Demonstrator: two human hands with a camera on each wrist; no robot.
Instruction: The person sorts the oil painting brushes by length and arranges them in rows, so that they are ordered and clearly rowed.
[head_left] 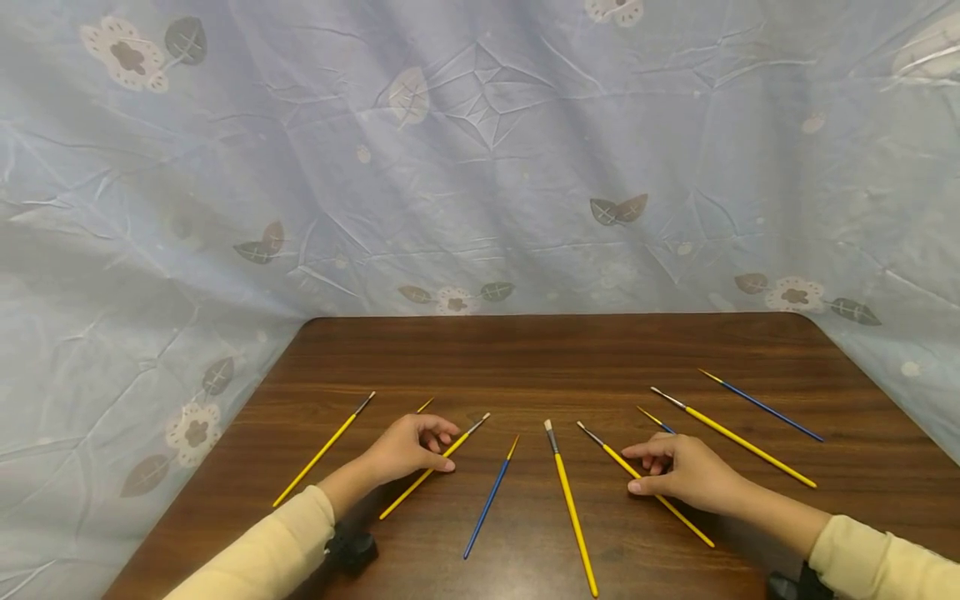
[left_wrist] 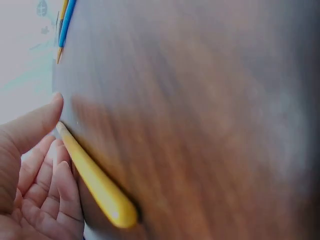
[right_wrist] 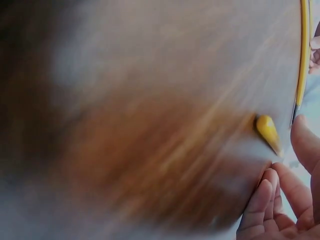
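Observation:
My left hand [head_left: 408, 450] hovers at a yellow paintbrush [head_left: 405, 496], its thumb and fingers on either side of the handle. In the left wrist view, that yellow paintbrush [left_wrist: 97, 182] runs past the gap between thumb and fingers of the left hand [left_wrist: 30, 170]. Over another yellow paintbrush [head_left: 686, 523] is my right hand [head_left: 693, 479], thumb and fingers apart. The right wrist view shows this yellow paintbrush's [right_wrist: 268, 131] rounded end beyond the fingers of the right hand [right_wrist: 295, 200]. Each hand partly covers a thin paintbrush behind it: one tip [head_left: 426, 406] at left, a blue one [head_left: 658, 422] at right.
Between the hands lie a blue paintbrush [head_left: 489, 508] and a yellow flat paintbrush [head_left: 573, 517]. Another yellow paintbrush [head_left: 315, 460] is far left; a yellow one [head_left: 750, 446] and a blue one [head_left: 772, 408] are at right. A patterned cloth [head_left: 480, 208] hangs behind the wooden table [head_left: 555, 350].

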